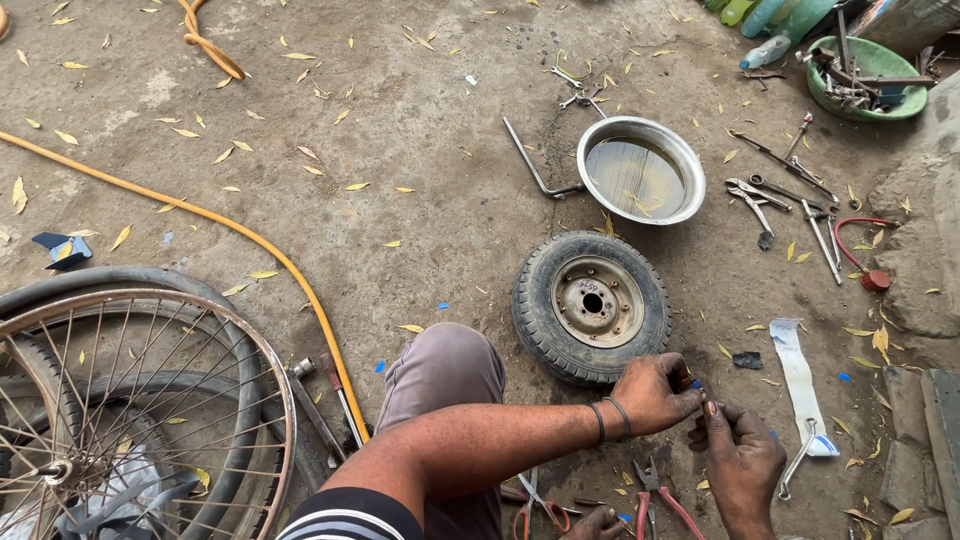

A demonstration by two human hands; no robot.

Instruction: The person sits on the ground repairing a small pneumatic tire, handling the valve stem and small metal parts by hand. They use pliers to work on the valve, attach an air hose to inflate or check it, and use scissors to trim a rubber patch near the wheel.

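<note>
Grey tyred wheel (591, 306) just beyond both pinching hands (700, 425), steel basin (641, 169) and scattered tools (790, 195) behind.

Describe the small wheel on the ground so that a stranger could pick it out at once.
Start at the round metal basin holding liquid in the middle of the concrete ground. Just below it, towards the person's hands, lies the small wheel, flat on its side. Unlike the big spoked bicycle wheel at the left, it has a chunky black tyre and a solid rusty hub.

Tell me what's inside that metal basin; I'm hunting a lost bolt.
The metal basin holds murky liquid with a few yellow leaves floating. Its bottom is hidden by the liquid, so no bolt shows.
</note>
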